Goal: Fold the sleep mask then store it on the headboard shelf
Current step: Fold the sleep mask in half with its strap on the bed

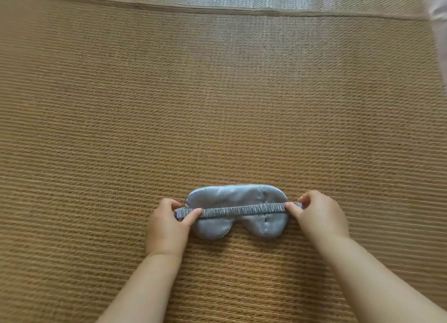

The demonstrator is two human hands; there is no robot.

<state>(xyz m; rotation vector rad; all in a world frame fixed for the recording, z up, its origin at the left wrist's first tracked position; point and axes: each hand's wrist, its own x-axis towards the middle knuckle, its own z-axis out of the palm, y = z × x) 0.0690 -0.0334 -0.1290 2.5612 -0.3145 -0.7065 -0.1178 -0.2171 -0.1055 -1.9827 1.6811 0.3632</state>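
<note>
Sleep mask (235,210) lies flat on woven mat (217,105), lower centre of frame. Left hand (167,222) and right hand (319,214) each pinch one end of the elastic strap (238,211), stretched across mask. Risk: strap snapping loose if either pinch slips, mask skewing before fold.

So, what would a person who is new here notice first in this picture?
First, the shiny blue-grey mask, flat on the woven mat, low in the centre. Then its ruched strap, pulled straight across it, with the left hand and the right hand pinching its two ends.
</note>
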